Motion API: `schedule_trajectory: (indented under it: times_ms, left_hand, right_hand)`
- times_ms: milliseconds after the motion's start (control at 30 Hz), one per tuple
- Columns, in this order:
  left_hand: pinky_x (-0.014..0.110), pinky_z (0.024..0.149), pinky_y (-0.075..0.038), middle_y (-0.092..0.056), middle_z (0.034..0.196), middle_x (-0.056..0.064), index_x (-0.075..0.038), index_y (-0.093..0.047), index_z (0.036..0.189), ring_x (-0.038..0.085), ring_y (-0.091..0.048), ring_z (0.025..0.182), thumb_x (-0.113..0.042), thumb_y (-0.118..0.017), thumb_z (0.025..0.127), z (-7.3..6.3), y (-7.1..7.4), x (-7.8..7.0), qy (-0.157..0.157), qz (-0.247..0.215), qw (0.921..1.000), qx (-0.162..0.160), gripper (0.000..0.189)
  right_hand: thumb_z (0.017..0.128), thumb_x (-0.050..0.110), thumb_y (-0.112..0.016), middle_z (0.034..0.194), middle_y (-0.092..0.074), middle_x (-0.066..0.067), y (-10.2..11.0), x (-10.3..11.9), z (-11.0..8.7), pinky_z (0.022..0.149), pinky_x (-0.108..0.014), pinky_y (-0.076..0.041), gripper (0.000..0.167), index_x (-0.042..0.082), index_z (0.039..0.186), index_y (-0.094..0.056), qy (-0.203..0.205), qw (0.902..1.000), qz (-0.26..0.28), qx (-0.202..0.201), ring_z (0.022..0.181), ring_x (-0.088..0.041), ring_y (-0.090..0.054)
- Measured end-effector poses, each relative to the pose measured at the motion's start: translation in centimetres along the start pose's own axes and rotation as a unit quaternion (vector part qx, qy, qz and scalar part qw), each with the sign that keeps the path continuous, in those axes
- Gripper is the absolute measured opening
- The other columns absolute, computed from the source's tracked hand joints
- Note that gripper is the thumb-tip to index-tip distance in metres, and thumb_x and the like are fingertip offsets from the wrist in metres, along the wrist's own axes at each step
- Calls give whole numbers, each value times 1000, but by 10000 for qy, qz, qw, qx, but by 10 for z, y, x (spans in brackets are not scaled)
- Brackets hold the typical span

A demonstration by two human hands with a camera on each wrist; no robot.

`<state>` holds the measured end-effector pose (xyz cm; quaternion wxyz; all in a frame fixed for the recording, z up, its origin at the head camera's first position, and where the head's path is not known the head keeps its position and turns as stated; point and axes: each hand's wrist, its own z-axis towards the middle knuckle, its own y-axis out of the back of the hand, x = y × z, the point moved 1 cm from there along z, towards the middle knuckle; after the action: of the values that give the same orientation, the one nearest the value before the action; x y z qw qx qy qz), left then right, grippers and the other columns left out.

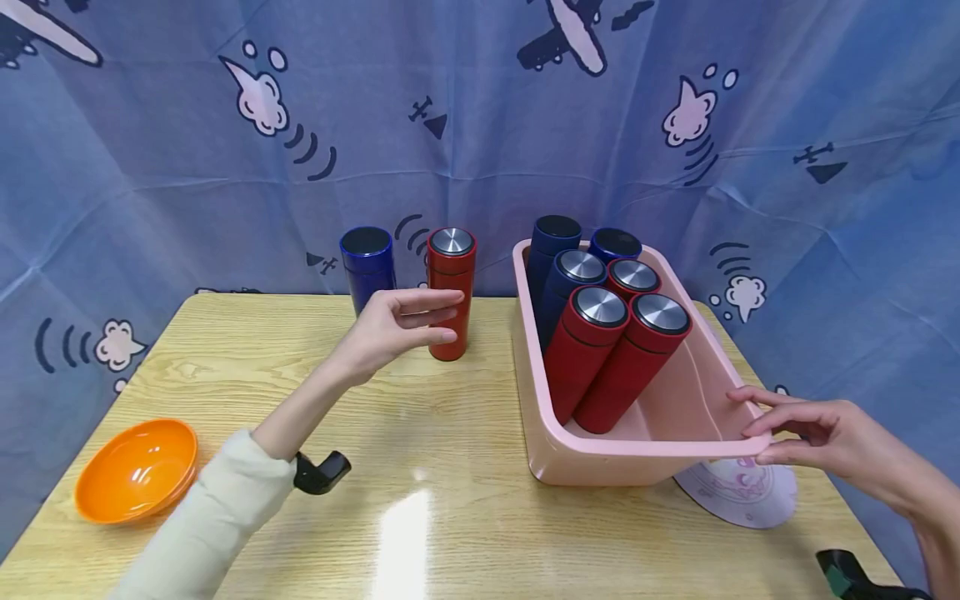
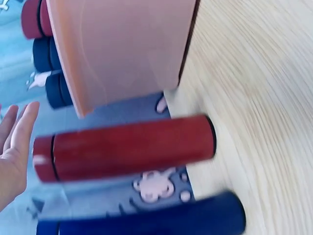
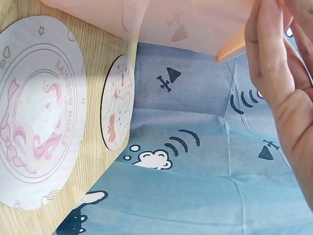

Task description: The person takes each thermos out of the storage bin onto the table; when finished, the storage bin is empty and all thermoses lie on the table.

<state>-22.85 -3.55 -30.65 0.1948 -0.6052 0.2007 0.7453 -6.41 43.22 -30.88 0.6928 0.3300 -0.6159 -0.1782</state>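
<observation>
A red thermos bottle (image 1: pixel 459 283) with a silver lid stands upright on the table. My left hand (image 1: pixel 390 329) is held out beside it, fingers straight; the left wrist view shows those fingers (image 2: pixel 23 128) apart from the bottle, with nothing in them. To the left, partly behind that hand, stands a dark blue thermos bottle (image 1: pixel 367 265). My right hand (image 1: pixel 832 429) pinches the near right corner of a pink bin (image 1: pixel 600 468), thumb under the rim. Several red thermos bottles (image 1: pixel 587 337) and blue thermos bottles (image 1: pixel 553 250) lean inside, toward the bin's far left part.
Stacked orange bowls (image 1: pixel 138 471) sit at the table's left. Beside the bin, to the right, lies a round unicorn-printed mat (image 3: pixel 41 112), with another round printed mat (image 3: pixel 117 103) beyond it. A blue patterned curtain (image 1: pixel 450 142) hangs along the back edge of the wooden table (image 1: pixel 315 533).
</observation>
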Motion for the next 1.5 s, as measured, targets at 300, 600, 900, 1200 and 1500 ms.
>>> schedule_trajectory:
  times_ms: [300, 600, 900, 1200, 1500]
  left_hand:
    - [34, 91, -52, -61, 127, 15, 1, -60, 127, 26, -60, 115, 1, -69, 85, 51, -35, 6, -164, -87, 9994, 288, 43]
    - [29, 94, -49, -58, 131, 17, 2, -58, 129, 28, -58, 118, 1, -67, 87, 91, -60, 19, -373, -508, 9969, -469, 43]
    - [28, 94, -49, -59, 129, 18, 1, -57, 130, 26, -58, 118, 1, -72, 83, 114, -78, 23, 4, -112, 9889, -1479, 49]
    - [25, 101, -42, -53, 136, 19, 6, -50, 134, 25, -51, 125, 8, -70, 82, 132, -87, 25, 132, -516, 9841, -1695, 56]
    - [22, 105, -36, -47, 141, 20, 5, -45, 138, 24, -44, 132, 9, -68, 83, 150, -91, 28, -72, -517, 9861, -1579, 60]
  right_hand:
    - [78, -14, -69, 126, -53, 30, 0, -1, 0, 56, -19, -47, 25, 1, 98, -72, 110, 9999, 50, -17, 112, 20, -40]
    - [78, -17, -67, 127, -55, 27, -1, -2, -2, 51, -24, -41, 27, 0, 98, -72, 234, 9995, 226, 30, 113, 18, -43]
    - [76, -16, -69, 127, -53, 28, -1, -3, -1, 51, -22, -46, 28, 2, 99, -72, 306, 9995, 66, 23, 111, 17, -44]
    - [76, -18, -68, 129, -54, 25, -2, -4, -2, 53, -20, -47, 30, 1, 99, -71, 474, 9987, 170, 43, 115, 14, -45]
    - [77, -18, -67, 130, -54, 24, -3, -3, -4, 51, -23, -44, 28, 1, 98, -71, 501, 9985, 231, 5, 114, 14, -45]
